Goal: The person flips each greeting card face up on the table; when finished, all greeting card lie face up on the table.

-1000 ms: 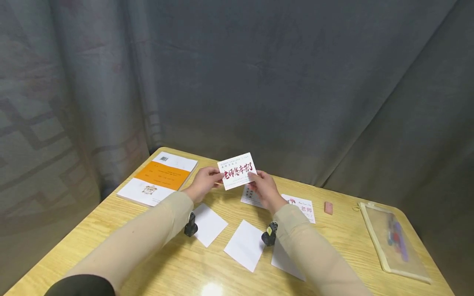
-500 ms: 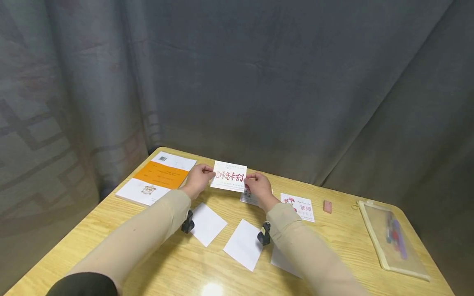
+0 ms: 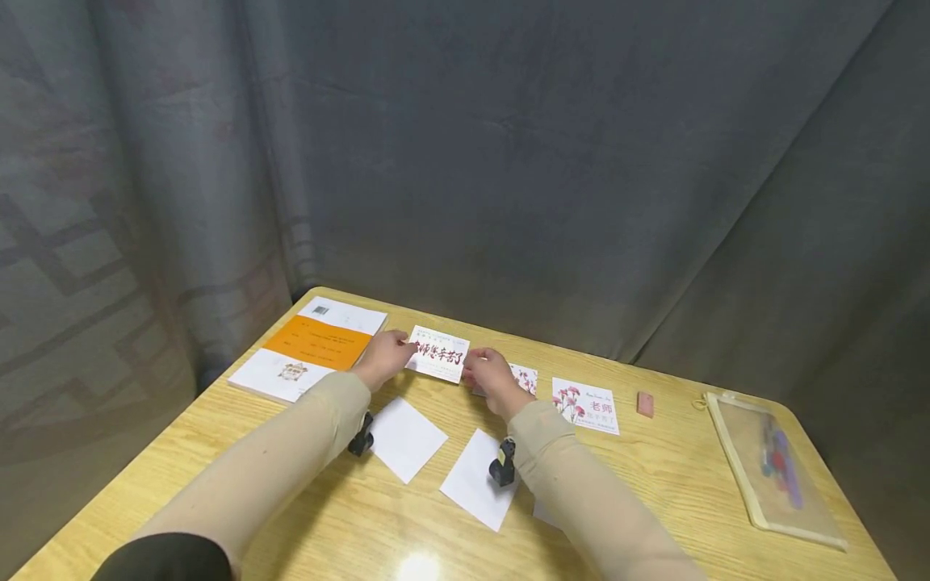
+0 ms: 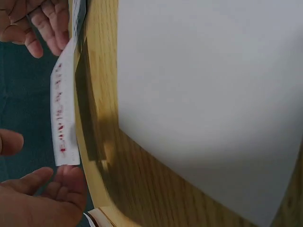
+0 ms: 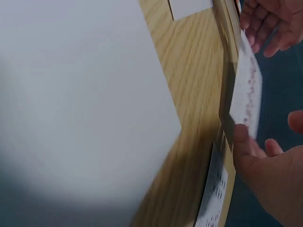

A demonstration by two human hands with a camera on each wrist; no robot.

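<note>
A white card (image 3: pixel 438 355) with red Chinese lettering lies or hovers low over the back of the table; a shadow shows beside it in the wrist views. At its left edge is my left hand (image 3: pixel 383 360), thumb spread away from the fingers in the left wrist view, fingertips by the card's end. My right hand (image 3: pixel 496 381) is at the right edge. In the right wrist view a fingertip of that hand (image 5: pixel 272 165) touches the card (image 5: pixel 247 90), with the thumb held apart. A flower-printed card (image 3: pixel 526 378) is partly hidden behind my right hand.
Another flower card (image 3: pixel 587 406) and a pink eraser (image 3: pixel 645 404) lie to the right. Further over is a zip pouch (image 3: pixel 734 452) with pens. An orange-and-white book (image 3: pixel 316 347) sits at left. Blank white sheets (image 3: pixel 407 440) lie in front, one mostly under my right forearm.
Both hands have brought the lettered card down and leftward, turning it straighter, to the back of the table. The thumbs now stand away from it. The flower cards show more.
</note>
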